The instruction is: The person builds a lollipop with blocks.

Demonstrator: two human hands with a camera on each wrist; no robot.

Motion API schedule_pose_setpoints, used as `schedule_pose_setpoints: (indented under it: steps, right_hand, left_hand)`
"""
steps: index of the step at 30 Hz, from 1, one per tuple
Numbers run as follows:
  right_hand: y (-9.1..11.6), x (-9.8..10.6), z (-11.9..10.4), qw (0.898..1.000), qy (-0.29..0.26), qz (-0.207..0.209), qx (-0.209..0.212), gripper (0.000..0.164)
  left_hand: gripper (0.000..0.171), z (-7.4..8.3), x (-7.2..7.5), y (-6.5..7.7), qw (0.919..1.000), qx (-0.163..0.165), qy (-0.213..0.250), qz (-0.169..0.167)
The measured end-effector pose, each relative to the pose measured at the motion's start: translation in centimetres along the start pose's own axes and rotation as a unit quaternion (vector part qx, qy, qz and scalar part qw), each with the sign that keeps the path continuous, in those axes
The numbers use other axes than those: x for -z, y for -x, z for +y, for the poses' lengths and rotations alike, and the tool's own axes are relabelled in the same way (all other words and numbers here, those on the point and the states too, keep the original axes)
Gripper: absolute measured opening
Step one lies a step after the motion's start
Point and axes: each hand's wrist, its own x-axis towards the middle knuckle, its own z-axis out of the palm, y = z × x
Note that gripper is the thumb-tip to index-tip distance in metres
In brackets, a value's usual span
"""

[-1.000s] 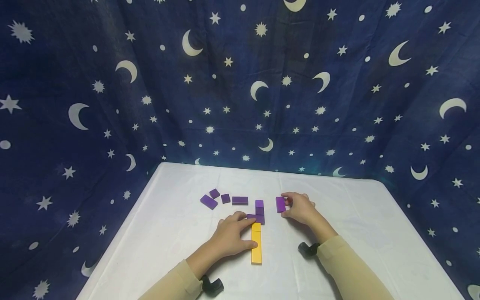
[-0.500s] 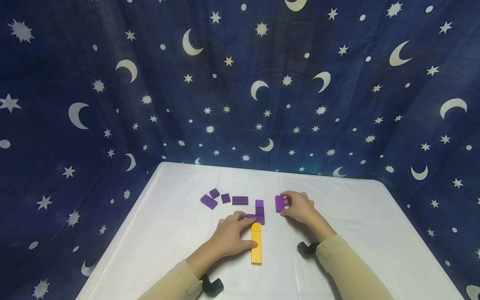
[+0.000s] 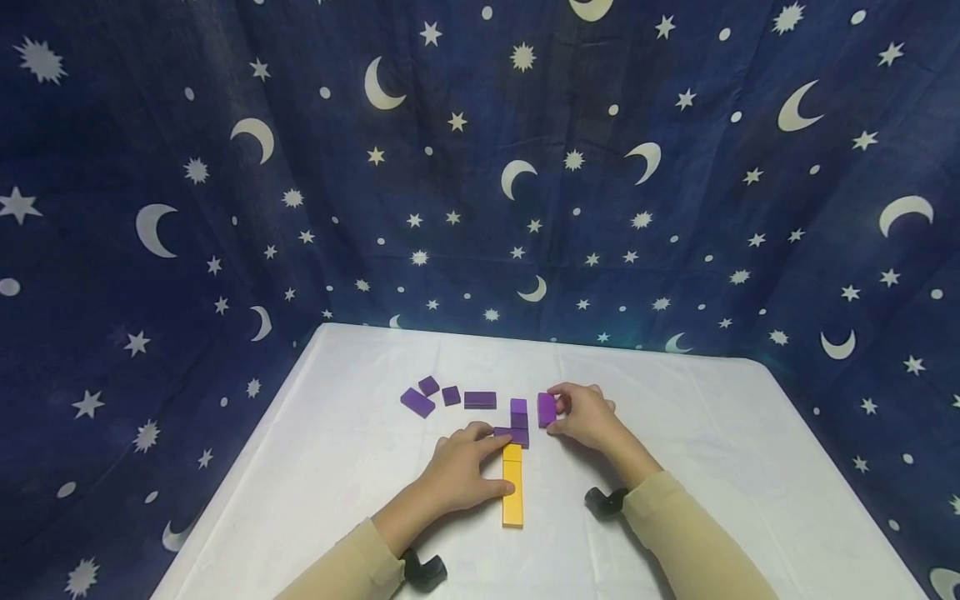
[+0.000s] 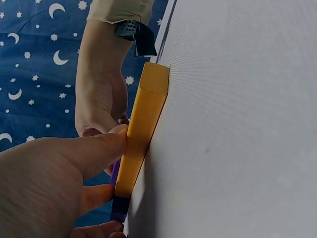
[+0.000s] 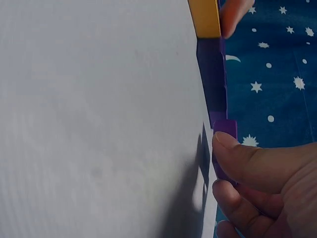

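Observation:
In the head view my right hand (image 3: 588, 417) pinches a purple block (image 3: 547, 410) between thumb and fingers, just right of a short purple column (image 3: 519, 412). In the right wrist view the thumb lies along the held block (image 5: 227, 126). My left hand (image 3: 461, 471) rests beside the row. Its thumb touches a long yellow block (image 3: 513, 506), and its index finger lies on a purple piece (image 3: 521, 438). A small yellow block (image 3: 512, 452) sits between those two. In the left wrist view the left thumb (image 4: 106, 148) presses the yellow block's side.
Left of the column lie loose purple blocks: a long one (image 3: 480, 400), two small ones (image 3: 451, 396) (image 3: 428, 385) and a tilted oblong one (image 3: 417, 402). A white cloth covers the table (image 3: 322, 467). A dark blue star-and-moon curtain (image 3: 480, 275) surrounds it at the back and sides.
My right hand has moved left with the purple block, narrowing the gap to the purple column. The left hand stays in place on the row.

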Motion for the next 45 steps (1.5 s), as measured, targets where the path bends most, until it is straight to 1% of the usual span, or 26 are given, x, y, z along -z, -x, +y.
schedule_pose_setpoints:
  steps: [15, 30, 45]
  right_hand:
    - [0.3, -1.0, -0.8, 1.000, 0.004, -0.004, 0.011, 0.065]
    - [0.4, -1.4, -1.1, 1.000, 0.007, -0.003, 0.006, 0.065]
    - [0.2, -1.8, -1.1, 1.000, 0.010, -0.003, 0.004, 0.064]
  left_hand:
    - [0.074, 0.1, 0.0, -0.2, 1.0000, 0.003, 0.002, -0.003]
    - [0.075, 0.1, -0.1, -0.2, 0.9999, 0.010, 0.007, -0.005]
    - [0.076, -0.1, -0.2, -0.1, 1.0000, 0.006, 0.006, -0.004]
